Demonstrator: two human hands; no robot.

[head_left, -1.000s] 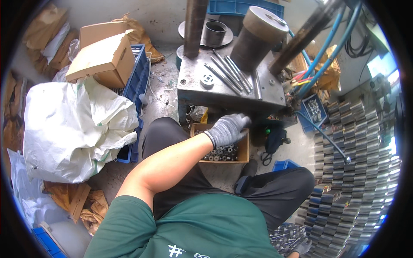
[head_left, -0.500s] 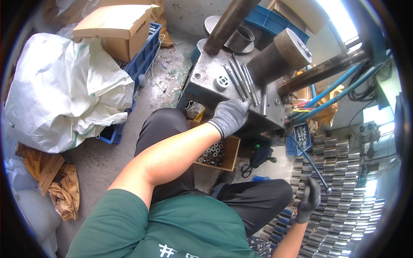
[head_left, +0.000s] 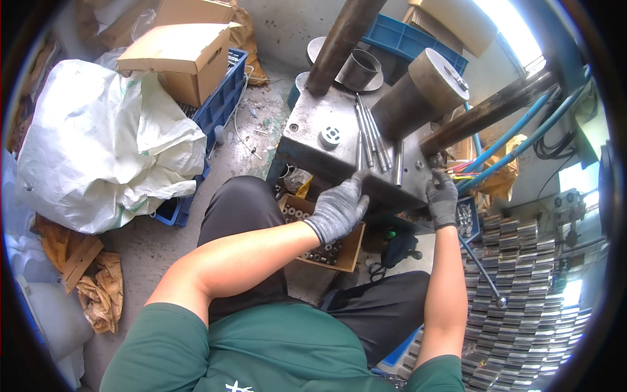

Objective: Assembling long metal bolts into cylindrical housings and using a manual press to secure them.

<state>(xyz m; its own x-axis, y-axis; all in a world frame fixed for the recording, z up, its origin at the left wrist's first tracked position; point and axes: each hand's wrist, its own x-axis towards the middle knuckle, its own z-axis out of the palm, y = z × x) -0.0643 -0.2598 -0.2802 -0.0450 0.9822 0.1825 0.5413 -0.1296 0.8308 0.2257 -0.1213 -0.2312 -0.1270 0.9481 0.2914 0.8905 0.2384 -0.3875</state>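
On the steel worktop (head_left: 312, 116), metal rods (head_left: 374, 137) are laid, none visibly lifted yet; their near end is reached by the left hand (head_left: 339, 208), the right edge by the right hand (head_left: 442, 199); neither grip can be told.

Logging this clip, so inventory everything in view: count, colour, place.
Machine bed: 1, grey, centre
Rods: several, silver, on bed
Disc: 1, silver, on bed
Cylinder: 1, grey, on bed
Posts: 2, dark, flanking cylinder
Tube: 1, grey, back
Hoses: several, blue, right
Wooden box: 1, brown, below bed
Sack: 1, white, left
Cardboard: several, brown, toward top
Crates: several, blue, left, back, right
Stacked metal: many, silver, right
Paper: several, brown, lower left
Left hand: 1, grey glove, at rods
Right hand: 1, grey glove, bed corner
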